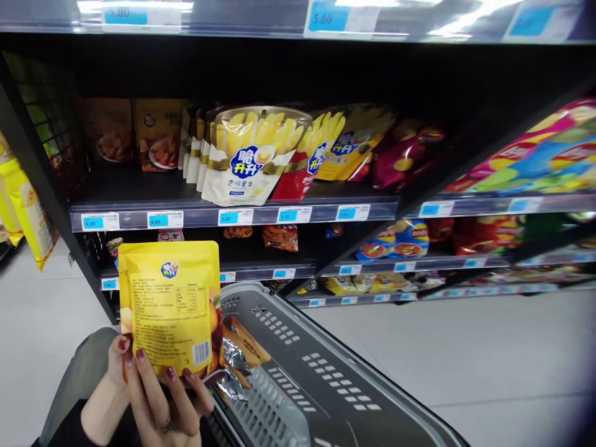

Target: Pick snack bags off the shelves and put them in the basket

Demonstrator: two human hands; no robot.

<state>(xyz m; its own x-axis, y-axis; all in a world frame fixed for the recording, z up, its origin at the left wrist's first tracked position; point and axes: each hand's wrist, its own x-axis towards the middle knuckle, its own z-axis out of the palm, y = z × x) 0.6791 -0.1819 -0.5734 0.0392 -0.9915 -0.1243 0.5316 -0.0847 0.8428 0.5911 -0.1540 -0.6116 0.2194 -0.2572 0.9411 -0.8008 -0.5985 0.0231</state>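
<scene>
Left hand (116, 369): pinches the lower left edge of the yellow pouch (158, 295), thumb on the near side; its fingers are hidden behind, left of the grey basket (288, 357).
Right hand (162, 406): fingers a little parted and laid over the pouch's lower front, a ring on one; thumb out of sight, so whether it also pinches cannot be told.
Yellow pouch: upright, just left of the basket's near end and overlapping it in view; panel of small print, table and barcode (202, 352) turned to the person (print too small to read).
Grey basket: holds an orange-brown packet (246, 341) and a crinkled silver packet (233, 357), both at its left end.
Shelf (200, 218): beyond and above the basket; carries white pouches (251, 174) with a logo like the yellow one's, and brown pouches (158, 133) farther left.
Price tags (235, 217): along the shelf's front rail, beyond the basket; two read 6.00, one 3.90.
Knee (77, 372): grey-clad, left of the basket, beside the left hand.
Pouch step: judged to be an inspection of the printed back, the pouch held at reading angle.
Basket-side move: judged to call for a firm edge pinch with the fingers off the print; any path over the basket would need to pass its rim.
</scene>
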